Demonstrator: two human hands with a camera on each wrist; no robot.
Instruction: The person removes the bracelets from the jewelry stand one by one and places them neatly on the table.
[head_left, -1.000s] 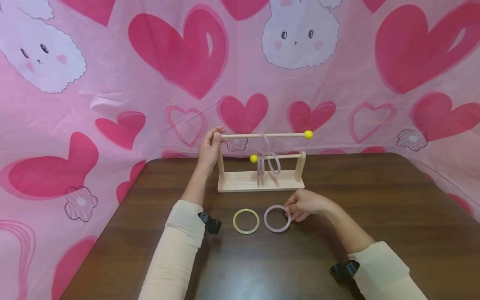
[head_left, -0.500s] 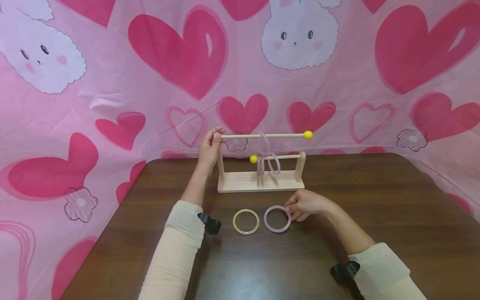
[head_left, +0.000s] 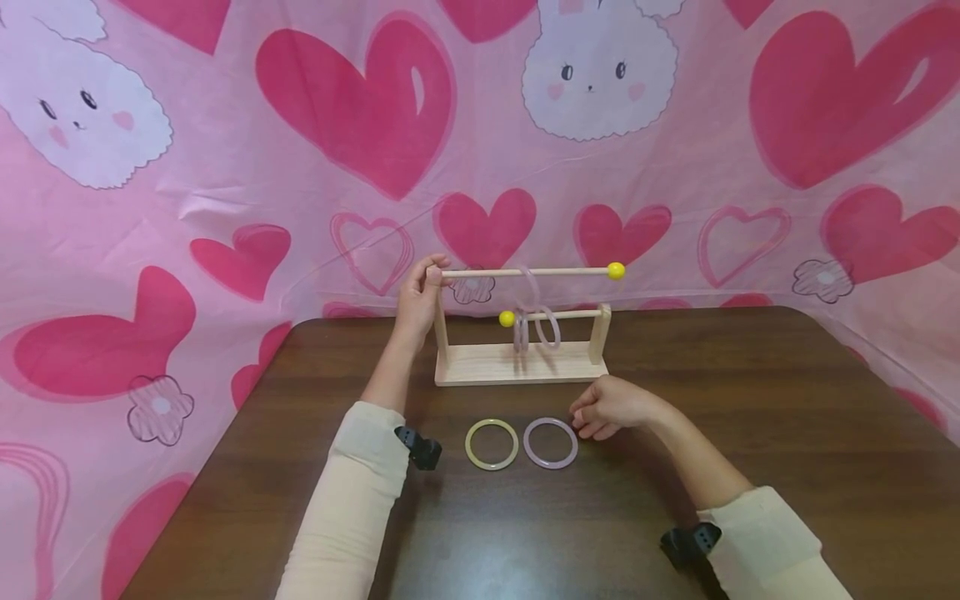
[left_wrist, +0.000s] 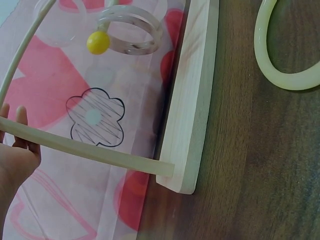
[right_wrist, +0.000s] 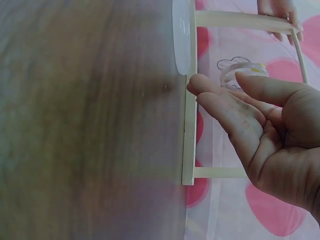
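At the top of the left post of a wooden bangle stand (head_left: pixel 480 365), my left hand (head_left: pixel 417 304) grips the wood; the left wrist view shows fingers (left_wrist: pixel 21 116) behind the post. My right hand (head_left: pixel 617 407) hovers by the table, its fingers loosely bent and holding nothing. Just left of its fingertips a lilac bangle (head_left: pixel 528 454) lies flat, with a small gap between. Beside that lies a yellow-green bangle (head_left: pixel 470 457). Pale lilac bangles (head_left: pixel 553 327) hang on the stand's lower rod, and another pale bangle (head_left: pixel 534 286) hangs from the upper rod.
Yellow balls cap the free ends of the upper rod (head_left: pixel 617 271) and the lower rod (head_left: pixel 507 318). The stand is near the back edge of the dark wooden table (head_left: pixel 787 400). Behind it hangs a pink cloth (head_left: pixel 480 150) with hearts and rabbits.
My right hand has let go of the lilac bangle, which now lies flat, slightly further left and nearer me. The left hand keeps its grip on the stand.
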